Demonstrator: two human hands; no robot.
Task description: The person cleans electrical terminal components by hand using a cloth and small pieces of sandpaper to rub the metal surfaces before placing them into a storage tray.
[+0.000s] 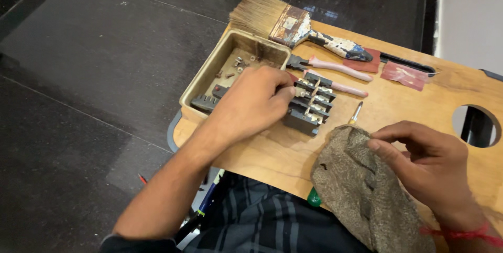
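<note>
View from above of a wooden table (398, 101) held over the person's lap, with a dark tiled floor (105, 75) beyond it. The left hand (251, 103) rests on a black terminal block (312, 106) lying near the middle of the table; its grip is pressed together, the fingertips pinching the block's near edge, though exactly what they close on is hard to make out. The right hand (427, 161) sits at the table's near right edge, its thumb and forefinger pinching a fold of a coarse brown cloth (361, 195) that drapes off the table toward the lap. A screwdriver (355, 113) lies between block and cloth, its green handle end showing under the cloth. Just left of the block stands a shallow metal tray (209, 72) holding small screws and a dark part. Behind the block lie pliers with pink handles (335, 67), a wide, paint-spattered brush (293, 25), and two red sandpaper pieces (403, 75). A round hole (477, 125) pierces the table at right.
</note>
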